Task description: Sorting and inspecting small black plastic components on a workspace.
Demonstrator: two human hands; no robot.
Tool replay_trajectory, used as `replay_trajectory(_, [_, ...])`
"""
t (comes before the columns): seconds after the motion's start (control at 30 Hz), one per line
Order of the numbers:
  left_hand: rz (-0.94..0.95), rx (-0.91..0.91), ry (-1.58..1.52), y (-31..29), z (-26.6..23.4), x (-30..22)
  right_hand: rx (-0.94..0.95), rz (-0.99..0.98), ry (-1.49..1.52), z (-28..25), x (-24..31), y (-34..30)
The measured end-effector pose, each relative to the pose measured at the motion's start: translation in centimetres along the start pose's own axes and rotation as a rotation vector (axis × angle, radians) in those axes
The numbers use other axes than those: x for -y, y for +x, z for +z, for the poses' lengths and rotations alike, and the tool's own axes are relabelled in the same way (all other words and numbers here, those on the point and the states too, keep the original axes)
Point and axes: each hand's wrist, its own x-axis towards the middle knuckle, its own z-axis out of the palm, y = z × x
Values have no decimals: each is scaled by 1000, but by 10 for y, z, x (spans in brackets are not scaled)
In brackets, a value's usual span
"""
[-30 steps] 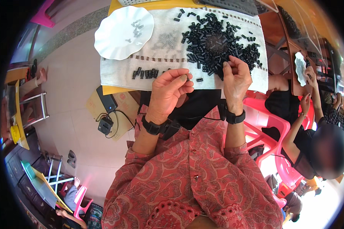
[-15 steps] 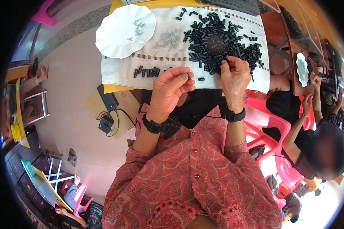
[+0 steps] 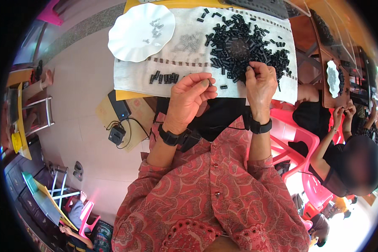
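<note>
Over the near edge of a white cloth (image 3: 130, 80), the left hand (image 3: 188, 95) is held with thumb and forefinger brought together, and between their tips a small dark piece (image 3: 210, 83) is pinched, mostly covered by the thumb; the other fingers are curled loosely, with narrow gaps left between them. To its right, the right hand (image 3: 261, 86) is placed at the near edge of a heap of black pieces (image 3: 227, 63), its thumb and forefinger bent toward each other and almost closed; whether anything is gripped between those tips cannot be told, as the heap behind them is equally dark. The heap is spread broadly over the right half of the cloth, made up of short, tube-like pieces lying at all angles, with a brownish round patch (image 3: 238, 48) seen in its middle and a few strays scattered around it. Between the two hands, a single black piece (image 3: 224, 87) is left lying on its side. Left of the left hand, a short row of black pieces (image 3: 167, 78) is set out, most of them side by side. Farther back, small clear pieces (image 3: 189, 43) are strewn on the cloth, and more are held on a white wavy-rimmed plate (image 3: 130, 35).
</note>
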Motion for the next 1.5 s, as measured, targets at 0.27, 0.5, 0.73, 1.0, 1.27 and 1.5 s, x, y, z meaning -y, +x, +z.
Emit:
replay_trajectory(0.27, [4,-4,-6,-1,0,-1,-50,-66,70,-1,8,-2])
replay_trajectory(0.5, [-1,16,-36,-1,1,-2,103,185,580,-4,21,-20])
replay_trajectory(0.73, [4,29,-35,-1,1,-2,225,304,842,-6,39,-33])
replay_trajectory(1.0, [-17,21,-101,-3,2,-5,277,197,818,-4,45,-42])
replay_trajectory(1.27, [12,1,-168,-3,4,-4,382,257,1064,-5,59,-54])
replay_trajectory(1.5, [35,92,-223,-3,1,1,370,262,1197,7,56,-56])
